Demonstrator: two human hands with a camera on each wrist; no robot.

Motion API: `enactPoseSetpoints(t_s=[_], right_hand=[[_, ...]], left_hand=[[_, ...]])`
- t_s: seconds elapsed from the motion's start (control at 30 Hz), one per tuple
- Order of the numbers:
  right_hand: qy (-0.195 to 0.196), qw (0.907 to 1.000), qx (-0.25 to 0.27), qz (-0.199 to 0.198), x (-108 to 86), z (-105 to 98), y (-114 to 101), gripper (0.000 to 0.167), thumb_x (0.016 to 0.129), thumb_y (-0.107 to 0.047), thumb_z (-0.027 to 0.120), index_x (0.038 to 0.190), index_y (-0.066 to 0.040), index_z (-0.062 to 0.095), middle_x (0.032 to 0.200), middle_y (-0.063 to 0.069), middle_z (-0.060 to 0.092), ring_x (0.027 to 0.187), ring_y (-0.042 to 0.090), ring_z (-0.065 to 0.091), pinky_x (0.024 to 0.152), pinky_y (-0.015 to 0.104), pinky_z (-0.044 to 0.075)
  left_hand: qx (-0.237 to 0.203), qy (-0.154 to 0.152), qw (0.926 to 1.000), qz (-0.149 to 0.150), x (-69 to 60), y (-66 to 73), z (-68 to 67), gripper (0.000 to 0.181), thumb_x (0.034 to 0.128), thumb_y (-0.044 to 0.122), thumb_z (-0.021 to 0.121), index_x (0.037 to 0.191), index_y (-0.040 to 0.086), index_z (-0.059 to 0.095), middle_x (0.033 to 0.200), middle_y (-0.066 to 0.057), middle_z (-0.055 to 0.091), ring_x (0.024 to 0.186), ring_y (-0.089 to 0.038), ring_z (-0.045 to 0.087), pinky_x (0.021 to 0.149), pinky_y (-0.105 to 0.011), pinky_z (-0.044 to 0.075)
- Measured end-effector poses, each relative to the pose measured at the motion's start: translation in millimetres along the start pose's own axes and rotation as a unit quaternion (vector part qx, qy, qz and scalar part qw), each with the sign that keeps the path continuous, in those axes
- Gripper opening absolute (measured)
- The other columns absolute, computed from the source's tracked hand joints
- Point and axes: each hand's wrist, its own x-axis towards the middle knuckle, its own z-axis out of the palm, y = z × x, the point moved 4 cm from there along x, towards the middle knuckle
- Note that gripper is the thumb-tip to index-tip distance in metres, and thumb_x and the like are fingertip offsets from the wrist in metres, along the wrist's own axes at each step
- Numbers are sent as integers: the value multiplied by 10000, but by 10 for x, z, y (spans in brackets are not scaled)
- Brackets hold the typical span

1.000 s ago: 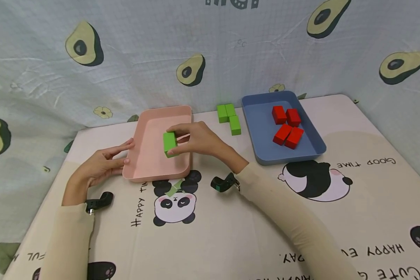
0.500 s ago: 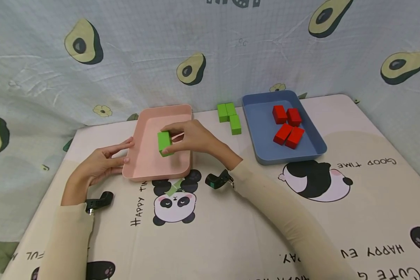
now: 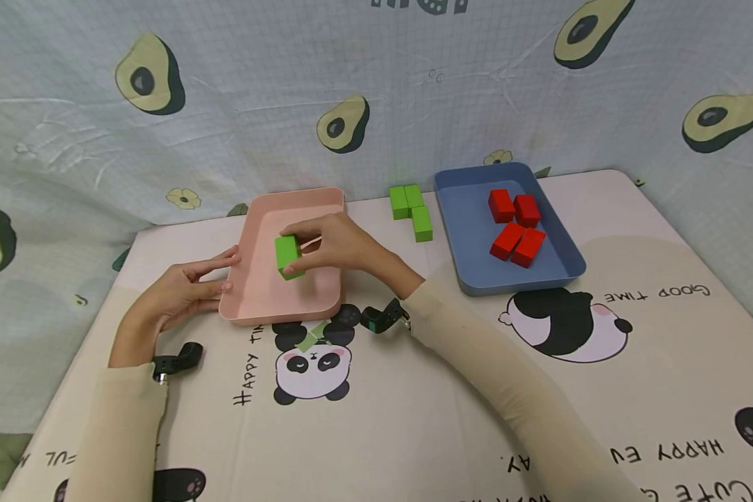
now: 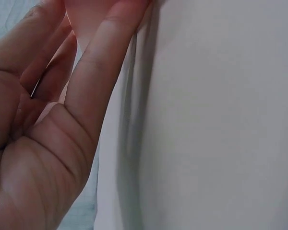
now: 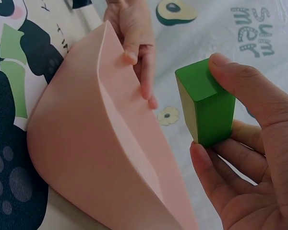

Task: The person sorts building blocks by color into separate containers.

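Observation:
In the head view my right hand (image 3: 335, 240) pinches a green block (image 3: 288, 256) between thumb and fingertips, above the inside of the pink tray (image 3: 251, 296). The right wrist view shows the green block (image 5: 209, 103) higher than the tray's rim, apart from the tray (image 5: 86, 134). At the tray's left side my left hand (image 3: 178, 293) touches the rim with fairly straight, spread fingers; in the left wrist view, the left hand (image 4: 53, 110) hides much of its contact with the tray. Several red blocks (image 3: 507, 240) lie in the blue tray (image 3: 470, 268) on the right.
Between the trays, near the table's back edge, sit 3 more green blocks (image 3: 422, 224), close together. A printed cloth (image 3: 414, 418) with pandas and lettering covers the table. Behind it hangs an avocado-print curtain (image 3: 245, 90).
My right hand has moved a little left with the green block, farther over the pink tray. The left hand stays at the tray's rim, and the other blocks have not moved.

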Motion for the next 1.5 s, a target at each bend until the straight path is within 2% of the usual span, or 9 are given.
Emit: enactPoseSetpoints(t_s=[0.57, 0.97, 1.17, 1.33, 1.5], right_hand=[[-251, 9994, -238, -33, 124, 10, 36, 597, 773, -297, 911, 1292, -91, 698, 1122, -28, 736, 1007, 68, 700, 866, 153, 555], [-436, 9981, -442, -23, 190, -20, 92, 649, 772, -350, 905, 1334, -116, 679, 1206, -30, 729, 1017, 45, 698, 873, 148, 546], [-532, 9974, -468, -105, 228, 5, 116, 634, 771, -361, 905, 1320, -131, 687, 1185, -51, 730, 1027, 29, 689, 886, 145, 538], [-655, 9965, -481, -182, 257, 22, 123, 610, 776, -358, 902, 1303, -132, 694, 1162, -65, 729, 1031, 20, 684, 901, 146, 533], [-956, 9947, -349, -142, 272, 29, 116, 590, 781, -335, 902, 1298, -138, 695, 1200, -62, 720, 1060, 20, 676, 926, 154, 528]], left_hand=[[82, -5, 10000, -27, -3, 3, 7, 643, 960, 115, 709, 1542, 157, 438, 1687, 111, 174, 1168, 126, 546, 880, -273, 592], [187, 32, 9998, 45, 1, -17, 7, 630, 959, 124, 712, 1532, 165, 453, 1680, 117, 190, 1164, 116, 555, 870, -270, 593], [-31, -33, 9999, 139, 2, 5, 20, 607, 959, 89, 703, 1518, 154, 473, 1677, 113, 206, 1172, 92, 569, 863, -270, 596], [-113, -82, 9998, 165, -6, 6, 24, 591, 965, 74, 692, 1512, 147, 481, 1677, 110, 207, 1175, 83, 573, 861, -273, 598], [-54, -39, 9999, 97, -13, 2, 20, 601, 962, 93, 701, 1516, 159, 477, 1676, 119, 206, 1169, 88, 575, 862, -274, 597]])
